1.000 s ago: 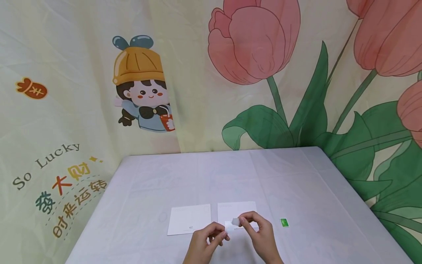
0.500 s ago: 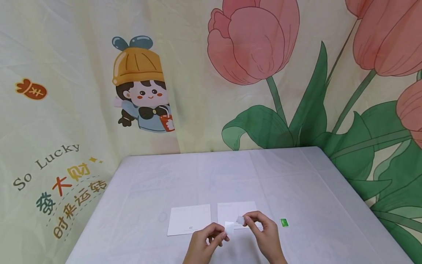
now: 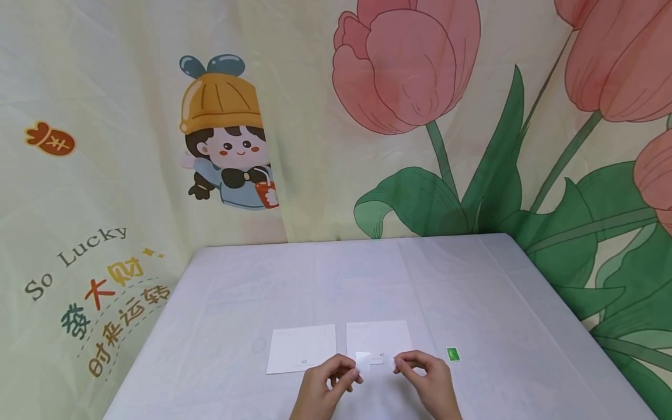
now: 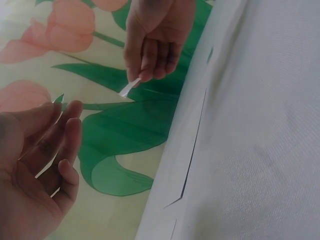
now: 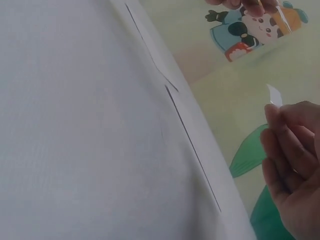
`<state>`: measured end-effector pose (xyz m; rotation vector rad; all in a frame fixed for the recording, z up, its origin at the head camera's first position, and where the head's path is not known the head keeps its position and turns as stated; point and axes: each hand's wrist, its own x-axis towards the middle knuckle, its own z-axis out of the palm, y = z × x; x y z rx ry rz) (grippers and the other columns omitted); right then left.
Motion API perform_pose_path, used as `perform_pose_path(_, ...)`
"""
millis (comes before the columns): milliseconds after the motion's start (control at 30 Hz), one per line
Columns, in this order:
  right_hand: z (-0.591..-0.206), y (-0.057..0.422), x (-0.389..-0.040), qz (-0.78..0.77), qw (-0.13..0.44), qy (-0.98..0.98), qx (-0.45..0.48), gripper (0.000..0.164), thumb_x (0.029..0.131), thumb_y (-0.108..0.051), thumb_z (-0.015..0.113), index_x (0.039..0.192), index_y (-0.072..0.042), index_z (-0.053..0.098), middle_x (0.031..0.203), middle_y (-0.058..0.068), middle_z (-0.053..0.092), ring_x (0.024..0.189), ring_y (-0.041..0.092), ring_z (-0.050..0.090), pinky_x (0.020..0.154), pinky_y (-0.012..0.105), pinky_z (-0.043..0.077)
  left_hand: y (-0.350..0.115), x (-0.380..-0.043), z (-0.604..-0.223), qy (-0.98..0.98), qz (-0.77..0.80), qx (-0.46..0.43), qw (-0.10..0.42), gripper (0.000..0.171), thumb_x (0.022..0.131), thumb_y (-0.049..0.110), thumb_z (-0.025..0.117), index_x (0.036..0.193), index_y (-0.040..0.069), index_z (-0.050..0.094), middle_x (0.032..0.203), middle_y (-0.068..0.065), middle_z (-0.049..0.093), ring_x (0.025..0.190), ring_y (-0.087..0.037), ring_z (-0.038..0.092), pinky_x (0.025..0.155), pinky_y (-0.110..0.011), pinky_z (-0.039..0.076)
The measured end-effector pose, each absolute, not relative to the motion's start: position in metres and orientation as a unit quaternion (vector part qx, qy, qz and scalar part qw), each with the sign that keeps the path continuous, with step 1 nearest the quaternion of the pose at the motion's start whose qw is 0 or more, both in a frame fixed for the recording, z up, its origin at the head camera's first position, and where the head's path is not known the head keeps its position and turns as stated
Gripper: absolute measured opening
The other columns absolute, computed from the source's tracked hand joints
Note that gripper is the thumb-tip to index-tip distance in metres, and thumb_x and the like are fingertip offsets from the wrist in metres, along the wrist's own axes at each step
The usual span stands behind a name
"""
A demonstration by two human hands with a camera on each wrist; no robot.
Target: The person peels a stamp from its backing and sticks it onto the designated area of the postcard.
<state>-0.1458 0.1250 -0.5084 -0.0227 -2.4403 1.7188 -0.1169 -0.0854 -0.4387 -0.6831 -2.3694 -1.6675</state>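
White and flat lies the right card (image 3: 375, 336); above its near edge the left hand (image 3: 326, 382) pinches a pale square (image 3: 363, 361), fingertips together, and the right hand (image 3: 427, 376) likewise pinches a small white strip (image 5: 274, 95). Right of that card sits a green rectangle (image 3: 452, 354); left, a second card (image 3: 301, 348).

On my feed the cloth-covered worktop (image 3: 325, 286) reads pale lavender-white. I see a white rectangular left card (image 3: 296, 350) and a white rectangular right card (image 3: 375, 335), each with small dark print toward its near edge. Further right, a small stamp-like rectangle (image 3: 452, 354) is green inside a white border. White too are the thin square piece (image 3: 363, 360) in the left fingers (image 3: 346, 379) and the small thin piece (image 5: 274, 95) in the right fingers (image 3: 405, 369). Far off, I get a cream cloth backdrop (image 3: 310, 116) patterned with pink tulips and green leaves.
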Motion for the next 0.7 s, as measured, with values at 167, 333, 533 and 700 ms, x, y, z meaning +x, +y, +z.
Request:
perform_pose_path(167, -0.512, 0.134, -0.146, 0.537, 0.064, -0.840, -0.044, 0.004, 0.077, -0.013, 0.074, 0.078, -0.013, 0.070, 0.063, -0.009, 0.064, 0.064, 0.007, 0.059, 0.063, 0.024, 0.045, -0.086, -0.117, -0.439, -0.791, -0.561, -0.230, 0.082, 0.006, 0.087, 0.000, 0.060, 0.082, 0.003, 0.060, 0.070, -0.006, 0.067, 0.053, -0.005, 0.055, 0.048, -0.024, 0.046)
perform_pose_path(333, -0.515, 0.149, -0.148, 0.496, 0.055, -0.861, -0.095, 0.005, 0.078, -0.016, 0.073, 0.079, -0.011, 0.071, 0.062, -0.007, 0.064, 0.061, 0.007, 0.057, 0.058, 0.022, 0.040, -0.086, -0.117, -0.440, -0.792, -0.560, -0.229, 0.083, 0.006, 0.087, 0.000, 0.060, 0.082, 0.004, 0.060, 0.070, -0.006, 0.067, 0.055, 0.000, 0.054, 0.048, -0.024, 0.046)
perform_pose_path(533, -0.521, 0.170, -0.150, 0.475, 0.065, -0.865, -0.149, 0.007, 0.077, -0.014, 0.071, 0.080, -0.008, 0.072, 0.060, -0.004, 0.061, 0.055, 0.009, 0.052, 0.049, 0.021, 0.038, -0.086, -0.118, -0.440, -0.794, -0.559, -0.225, 0.075, 0.005, 0.087, 0.001, 0.060, 0.083, 0.004, 0.061, 0.070, -0.006, 0.067, 0.055, 0.001, 0.053, 0.048, -0.024, 0.046)
perform_pose_path(700, -0.530, 0.182, -0.150, 0.450, 0.070, -0.872, -0.182, 0.008, 0.075, -0.013, 0.071, 0.079, -0.007, 0.072, 0.058, -0.005, 0.056, 0.054, 0.011, 0.047, 0.048, 0.022, 0.035, -0.086, -0.117, -0.440, -0.798, -0.557, -0.220, 0.071, 0.005, 0.088, 0.003, 0.060, 0.083, 0.004, 0.061, 0.069, -0.005, 0.067, 0.054, 0.001, 0.053, 0.048, -0.023, 0.046)
